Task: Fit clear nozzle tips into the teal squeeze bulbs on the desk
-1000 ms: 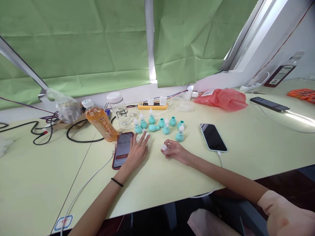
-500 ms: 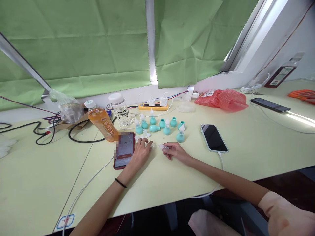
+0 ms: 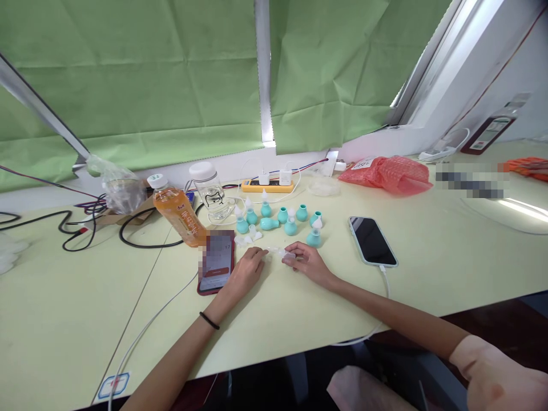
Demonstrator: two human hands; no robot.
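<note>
My left hand (image 3: 248, 268) rests on the table, its fingers closed in a pinch at one end of a small translucent plastic piece (image 3: 274, 251). At the other end, my right hand (image 3: 312, 265) grips a translucent plastic tip (image 3: 289, 255) between thumb and fingers. The two pieces meet or nearly meet between my hands; I cannot tell whether they are joined. Just beyond stand several teal squeeze bulbs, some capped with pale pointed tips (image 3: 314, 237), others with bare necks (image 3: 302, 213). One teal bulb (image 3: 269, 224) lies on its side. Small loose clear parts (image 3: 252, 233) lie near my left fingers.
A red-cased phone (image 3: 217, 268) lies beside my left hand; a corded phone (image 3: 371, 241) is at right. Behind stand an orange drink bottle (image 3: 177, 214), a clear water bottle (image 3: 212, 194) and a yellow power strip (image 3: 267, 186). A red bubble-wrap bag (image 3: 387, 174) sits far right.
My left fingers have drawn in and lowered slightly onto the small clear piece. The gap between the pieces in my two hands has closed up. My right hand has shifted only a little.
</note>
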